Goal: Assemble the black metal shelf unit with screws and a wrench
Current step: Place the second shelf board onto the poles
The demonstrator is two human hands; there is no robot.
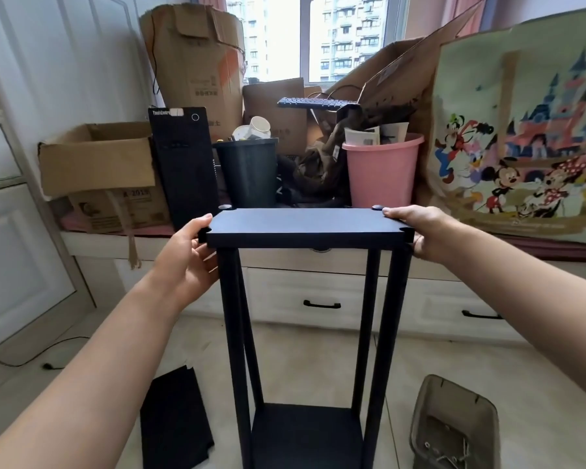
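Note:
The black metal shelf unit (305, 228) stands upright on the floor in the middle of the view, with a top panel, several long legs and a lower panel (305, 431) near the floor. My left hand (186, 255) grips the top panel's left end, thumb on top and fingers under the edge. My right hand (416, 228) holds the right end the same way, fingers lying along the top corner. A black loose panel (173, 421) lies on the floor at lower left. A clear grey tray (454, 424) at lower right holds several screws and small metal parts.
Behind the shelf runs a low white drawer bench (318, 299) piled with cardboard boxes (99, 164), a black computer tower (183, 164), a dark bin (247, 170), a pink bin (383, 170) and a cartoon-print bag (521, 137). White cabinets stand at left. A cable crosses the floor at left.

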